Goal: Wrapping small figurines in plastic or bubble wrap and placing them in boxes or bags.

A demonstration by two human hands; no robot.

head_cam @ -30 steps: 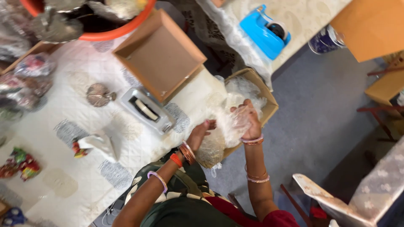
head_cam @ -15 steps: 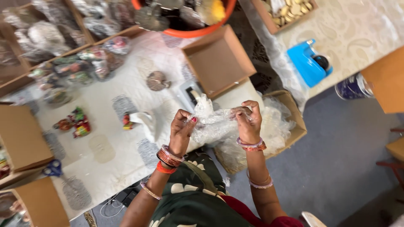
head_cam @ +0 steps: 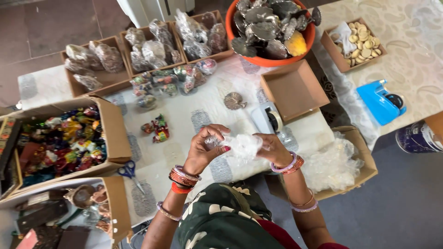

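1. While looking down from the head camera, both hands are meeting over the near edge of a white-covered table (head_cam: pixel 194 110), holding one crumpled clear plastic bag (head_cam: pixel 240 146) between them.
2. Left hand (head_cam: pixel 205 150) is pinching the bag's left end, fingers curled and thumb pressing against the plastic; bangles are stacked on that wrist.
3. Right hand (head_cam: pixel 272 150) is gripping the bag's right end, fingers closed around it; bangles are circling that wrist too.
4. Just right of the right hand, an open cardboard box (head_cam: pixel 364 161) is holding a loose heap of more clear bags.
5. Just beyond the hands, a tape dispenser (head_cam: pixel 270 119) is sitting on the table, with a small metal piece (head_cam: pixel 234 100) to its left and an empty cardboard tray (head_cam: pixel 295 90) to its right.
6. Farther beyond the tray, an orange tub (head_cam: pixel 270 27) is holding silver-coloured ornaments.
7. Left of the left hand, scissors (head_cam: pixel 130 173) are lying on the cloth near a box of colourful wrapped items (head_cam: pixel 62 138).
8. Far right of the hands, a blue box (head_cam: pixel 380 101) is resting on a patterned cloth.
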